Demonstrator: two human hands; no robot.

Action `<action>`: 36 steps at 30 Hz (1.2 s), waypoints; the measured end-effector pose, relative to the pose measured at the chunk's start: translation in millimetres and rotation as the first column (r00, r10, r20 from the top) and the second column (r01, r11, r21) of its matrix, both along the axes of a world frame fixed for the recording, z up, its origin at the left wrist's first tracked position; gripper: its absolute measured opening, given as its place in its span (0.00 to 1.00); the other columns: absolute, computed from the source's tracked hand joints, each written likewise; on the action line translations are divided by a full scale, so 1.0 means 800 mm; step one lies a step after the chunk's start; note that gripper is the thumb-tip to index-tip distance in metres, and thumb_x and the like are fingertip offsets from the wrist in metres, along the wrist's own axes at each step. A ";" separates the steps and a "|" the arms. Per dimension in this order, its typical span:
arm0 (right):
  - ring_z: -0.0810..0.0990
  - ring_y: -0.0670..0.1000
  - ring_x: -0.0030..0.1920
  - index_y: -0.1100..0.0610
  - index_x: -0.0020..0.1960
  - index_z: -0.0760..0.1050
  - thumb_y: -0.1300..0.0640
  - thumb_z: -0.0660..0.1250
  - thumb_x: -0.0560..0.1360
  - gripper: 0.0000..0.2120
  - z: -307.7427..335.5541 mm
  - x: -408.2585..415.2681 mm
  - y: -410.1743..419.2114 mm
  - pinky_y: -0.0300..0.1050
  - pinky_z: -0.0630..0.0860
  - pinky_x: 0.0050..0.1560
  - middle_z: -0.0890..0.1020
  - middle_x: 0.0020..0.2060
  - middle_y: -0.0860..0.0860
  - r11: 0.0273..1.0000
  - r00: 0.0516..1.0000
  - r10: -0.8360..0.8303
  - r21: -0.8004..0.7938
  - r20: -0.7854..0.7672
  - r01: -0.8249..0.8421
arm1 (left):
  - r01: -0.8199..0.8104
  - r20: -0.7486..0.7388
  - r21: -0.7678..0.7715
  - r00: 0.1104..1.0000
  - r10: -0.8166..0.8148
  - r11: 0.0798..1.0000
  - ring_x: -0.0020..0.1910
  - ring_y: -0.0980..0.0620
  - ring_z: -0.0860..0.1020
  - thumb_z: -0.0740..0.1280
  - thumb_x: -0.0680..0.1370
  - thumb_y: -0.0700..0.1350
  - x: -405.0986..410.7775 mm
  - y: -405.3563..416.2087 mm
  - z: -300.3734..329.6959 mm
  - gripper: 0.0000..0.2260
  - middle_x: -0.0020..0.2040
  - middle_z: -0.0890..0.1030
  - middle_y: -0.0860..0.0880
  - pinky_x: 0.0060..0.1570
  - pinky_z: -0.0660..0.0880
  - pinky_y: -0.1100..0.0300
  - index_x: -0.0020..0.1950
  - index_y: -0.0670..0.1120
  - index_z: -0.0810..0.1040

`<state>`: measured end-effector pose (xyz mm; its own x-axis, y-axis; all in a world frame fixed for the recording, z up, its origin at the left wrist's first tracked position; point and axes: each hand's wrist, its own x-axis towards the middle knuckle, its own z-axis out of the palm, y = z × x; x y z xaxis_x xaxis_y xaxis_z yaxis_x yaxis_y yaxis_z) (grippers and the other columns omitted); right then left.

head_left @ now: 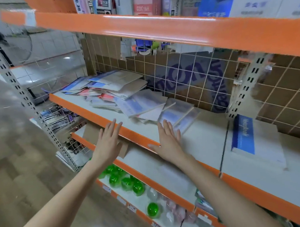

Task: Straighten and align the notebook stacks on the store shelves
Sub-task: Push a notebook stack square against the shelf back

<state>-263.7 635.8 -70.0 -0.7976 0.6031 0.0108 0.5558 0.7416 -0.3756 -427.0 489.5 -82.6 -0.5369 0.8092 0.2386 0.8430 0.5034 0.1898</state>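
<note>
Both hands, left (107,144) and right (168,142), reach flat and open-fingered toward scattered notebooks (127,95) on the shelf (100,114), holding nothing.

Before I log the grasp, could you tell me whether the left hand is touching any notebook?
Apart: the head view shows the left hand open at the shelf edge, short of the notebooks.

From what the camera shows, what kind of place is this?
Most likely a stationery or general goods store: orange-edged metal shelves with small price labels, a jumble of notebooks, boxed goods above, and green balls below.
</note>
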 end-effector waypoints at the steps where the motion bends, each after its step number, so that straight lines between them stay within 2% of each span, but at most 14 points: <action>1: 0.38 0.53 0.76 0.56 0.78 0.41 0.40 0.62 0.76 0.43 0.001 -0.019 0.002 0.59 0.38 0.72 0.41 0.77 0.55 1.000 1.000 -0.001 -0.003 0.009 0.001 | 0.011 -0.023 -0.012 1.000 -0.011 1.000 0.76 0.46 0.46 0.60 0.80 0.44 -0.016 0.009 0.003 0.29 0.78 0.46 0.46 0.73 0.47 0.47 0.77 0.48 0.50; 4: 0.38 0.54 0.76 0.58 0.77 0.40 0.41 0.61 0.76 0.43 0.002 -0.074 0.011 0.59 0.37 0.72 0.40 0.77 0.56 1.000 0.999 -0.008 0.008 0.031 0.008 | 0.024 -0.091 -0.054 0.995 -0.029 0.998 0.77 0.47 0.46 0.58 0.81 0.43 -0.057 0.036 0.007 0.27 0.78 0.46 0.47 0.72 0.44 0.48 0.77 0.51 0.50; 7: 0.38 0.55 0.76 0.58 0.77 0.40 0.42 0.62 0.77 0.43 -0.003 -0.130 0.021 0.58 0.37 0.72 0.41 0.77 0.57 0.999 0.999 -0.026 0.021 0.023 0.026 | 0.055 -0.234 -0.133 0.969 -0.085 0.990 0.77 0.48 0.45 0.55 0.81 0.42 -0.103 0.067 0.007 0.27 0.78 0.44 0.47 0.72 0.42 0.50 0.77 0.53 0.47; 11: 0.38 0.54 0.76 0.60 0.77 0.39 0.43 0.62 0.77 0.43 -0.011 -0.191 0.026 0.58 0.39 0.72 0.41 0.77 0.57 0.995 0.993 -0.096 0.026 0.073 0.094 | 0.136 -0.264 -0.223 0.945 -0.194 0.965 0.77 0.47 0.44 0.55 0.79 0.36 -0.149 0.107 0.005 0.31 0.78 0.43 0.45 0.72 0.38 0.50 0.77 0.54 0.44; 12: 0.38 0.54 0.76 0.61 0.77 0.38 0.44 0.62 0.77 0.43 -0.012 -0.204 0.026 0.58 0.38 0.73 0.41 0.77 0.58 0.992 0.989 -0.117 0.048 0.095 0.113 | 0.181 -0.293 -0.207 0.926 -0.238 0.961 0.77 0.45 0.48 0.58 0.78 0.35 -0.158 0.114 0.008 0.32 0.78 0.48 0.44 0.73 0.42 0.48 0.77 0.54 0.49; 14: 0.39 0.56 0.76 0.62 0.77 0.38 0.46 0.61 0.78 0.41 -0.011 -0.224 0.024 0.58 0.38 0.73 0.41 0.76 0.59 0.984 0.979 -0.165 0.089 0.124 0.154 | 0.319 -0.434 -0.155 0.828 -0.355 0.935 0.70 0.40 0.66 0.66 0.72 0.32 -0.174 0.125 0.015 0.29 0.71 0.67 0.39 0.68 0.60 0.40 0.71 0.48 0.69; 15: 0.39 0.56 0.76 0.62 0.76 0.38 0.48 0.60 0.79 0.40 -0.011 -0.233 0.024 0.58 0.38 0.73 0.42 0.76 0.60 0.979 0.973 -0.188 0.101 0.131 0.176 | 0.367 -0.505 -0.173 0.763 -0.402 0.914 0.65 0.40 0.73 0.65 0.69 0.32 -0.181 0.129 0.018 0.25 0.66 0.74 0.39 0.61 0.67 0.38 0.65 0.46 0.77; 16: 0.39 0.57 0.76 0.63 0.76 0.38 0.50 0.58 0.80 0.37 -0.011 -0.239 0.022 0.58 0.39 0.73 0.42 0.76 0.60 0.975 0.968 -0.211 0.105 0.138 0.198 | 0.398 -0.553 -0.212 0.704 -0.445 0.893 0.62 0.40 0.76 0.61 0.69 0.34 -0.188 0.133 0.021 0.21 0.62 0.77 0.40 0.57 0.70 0.37 0.60 0.46 0.80; 18: 0.39 0.58 0.76 0.63 0.76 0.38 0.53 0.54 0.82 0.33 -0.011 -0.249 0.020 0.59 0.39 0.73 0.42 0.76 0.61 0.964 0.955 -0.257 0.111 0.150 0.242 | 0.449 -0.564 -0.262 0.648 -0.513 0.854 0.61 0.42 0.76 0.54 0.71 0.38 -0.198 0.138 0.021 0.22 0.61 0.78 0.41 0.56 0.72 0.38 0.58 0.45 0.81; 23: 0.39 0.59 0.76 0.64 0.76 0.37 0.55 0.52 0.82 0.32 -0.016 -0.256 0.016 0.59 0.38 0.73 0.41 0.76 0.62 0.951 0.944 -0.293 0.149 0.152 0.271 | 0.565 -0.502 -0.261 0.613 -0.610 0.783 0.64 0.43 0.74 0.54 0.73 0.43 -0.224 0.146 0.014 0.22 0.64 0.77 0.44 0.59 0.70 0.39 0.64 0.43 0.77; 27: 0.38 0.58 0.76 0.64 0.76 0.36 0.59 0.53 0.81 0.32 -0.017 -0.244 0.014 0.57 0.37 0.73 0.40 0.76 0.60 0.952 0.941 -0.289 0.156 0.179 0.263 | 0.647 -0.449 -0.198 0.608 -0.655 0.736 0.64 0.41 0.74 0.55 0.74 0.45 -0.222 0.144 0.016 0.22 0.63 0.78 0.44 0.63 0.67 0.40 0.64 0.42 0.77; 30: 0.37 0.55 0.76 0.62 0.76 0.35 0.60 0.53 0.81 0.32 -0.012 -0.226 0.016 0.55 0.37 0.73 0.38 0.76 0.58 0.961 0.937 -0.265 0.141 0.227 0.237 | 0.701 -0.453 -0.195 0.556 -0.697 0.686 0.61 0.42 0.76 0.54 0.73 0.43 -0.216 0.142 0.024 0.21 0.60 0.80 0.44 0.57 0.70 0.36 0.62 0.42 0.78; 34: 0.37 0.52 0.76 0.59 0.77 0.36 0.59 0.53 0.82 0.31 0.001 -0.191 0.008 0.54 0.39 0.73 0.37 0.76 0.55 0.968 0.924 -0.247 0.123 0.292 0.219 | 0.753 -0.470 -0.193 0.492 -0.733 0.629 0.57 0.42 0.79 0.54 0.72 0.39 -0.204 0.134 0.030 0.21 0.56 0.82 0.43 0.52 0.73 0.37 0.59 0.42 0.81; 36: 0.37 0.52 0.76 0.57 0.77 0.36 0.66 0.52 0.80 0.33 0.007 -0.170 0.001 0.54 0.39 0.73 0.37 0.76 0.53 0.967 0.918 -0.249 0.127 0.310 0.219 | 0.785 -0.457 -0.190 0.461 -0.761 0.590 0.55 0.44 0.80 0.53 0.71 0.39 -0.193 0.130 0.030 0.22 0.55 0.82 0.44 0.52 0.76 0.41 0.58 0.42 0.81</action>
